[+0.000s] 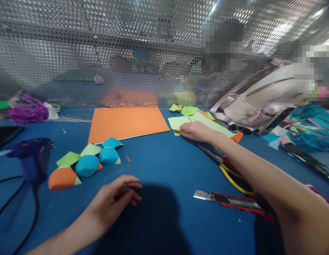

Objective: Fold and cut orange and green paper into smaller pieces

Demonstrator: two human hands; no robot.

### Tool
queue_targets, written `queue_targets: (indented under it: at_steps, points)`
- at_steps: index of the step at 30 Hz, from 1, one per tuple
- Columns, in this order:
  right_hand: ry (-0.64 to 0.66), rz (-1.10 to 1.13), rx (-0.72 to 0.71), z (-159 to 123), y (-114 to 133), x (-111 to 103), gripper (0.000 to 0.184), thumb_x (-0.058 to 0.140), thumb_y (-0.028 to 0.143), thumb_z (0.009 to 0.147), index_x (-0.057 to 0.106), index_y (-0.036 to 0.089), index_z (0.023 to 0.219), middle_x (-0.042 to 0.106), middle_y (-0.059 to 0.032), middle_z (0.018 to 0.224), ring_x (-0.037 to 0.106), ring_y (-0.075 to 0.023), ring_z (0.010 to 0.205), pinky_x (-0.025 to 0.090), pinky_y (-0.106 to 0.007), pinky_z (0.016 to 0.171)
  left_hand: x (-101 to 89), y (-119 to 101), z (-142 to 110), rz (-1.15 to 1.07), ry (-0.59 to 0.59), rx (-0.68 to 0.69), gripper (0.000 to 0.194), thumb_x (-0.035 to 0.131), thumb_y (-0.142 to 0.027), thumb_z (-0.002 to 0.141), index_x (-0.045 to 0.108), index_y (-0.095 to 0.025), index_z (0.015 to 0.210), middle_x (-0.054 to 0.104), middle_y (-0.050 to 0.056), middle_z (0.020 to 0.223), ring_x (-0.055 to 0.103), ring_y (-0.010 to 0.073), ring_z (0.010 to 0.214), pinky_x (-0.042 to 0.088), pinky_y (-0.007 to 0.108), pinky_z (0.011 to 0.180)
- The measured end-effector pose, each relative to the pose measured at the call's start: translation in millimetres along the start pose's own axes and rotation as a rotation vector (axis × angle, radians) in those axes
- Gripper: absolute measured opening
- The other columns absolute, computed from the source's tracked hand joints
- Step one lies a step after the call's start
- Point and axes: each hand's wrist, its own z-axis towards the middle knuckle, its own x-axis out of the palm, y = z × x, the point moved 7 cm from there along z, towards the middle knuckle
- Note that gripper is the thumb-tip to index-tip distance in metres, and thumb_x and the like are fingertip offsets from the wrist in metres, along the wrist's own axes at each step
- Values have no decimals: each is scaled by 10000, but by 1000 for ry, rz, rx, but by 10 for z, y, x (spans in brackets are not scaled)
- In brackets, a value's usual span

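My right hand is stretched forward onto a light green sheet of paper, fingers closed together at its left part. Orange and brighter green pieces show around that sheet. My left hand hovers over or rests on the blue table with fingers loosely curled and nothing in them. Close to it lies a cluster of folded paper pieces, among them a blue one, an orange one and a green one. Scissors with yellow handles lie partly under my right forearm, beside a red utility knife with its blade out.
A large orange sheet lies at the back against a perforated metal panel. At left stand a blue glue gun with its cable and purple shredded paper. A pale backpack and blue shredded paper sit at right.
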Motion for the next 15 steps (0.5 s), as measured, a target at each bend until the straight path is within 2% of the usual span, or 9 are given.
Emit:
queue_targets:
  at_steps: [5,9,15]
  points:
    - [-60,22,79,10,-98,7,260,422,259,941,612,188,779,690,-63,835,565,-172,716,304,-303,635,-26,74,-13,5,35,-9,216,649,-319,837,629,-207,1021,738,62,948,728,178,720,604,249,609]
    - [-94,67,148,-22,-187,-17,349,383,338,963,606,206,730,654,-32,710,528,-159,647,302,-296,627,-36,143,-28,16,60,-41,207,607,-334,885,622,-219,1056,726,62,1007,727,179,765,606,265,647]
    - [-79,131,158,-31,-218,-37,360,392,363,962,605,211,715,661,-37,714,524,-158,633,306,-290,616,-33,110,-75,-9,-58,-91,258,641,-417,861,624,-204,1005,725,63,948,715,178,743,600,270,648]
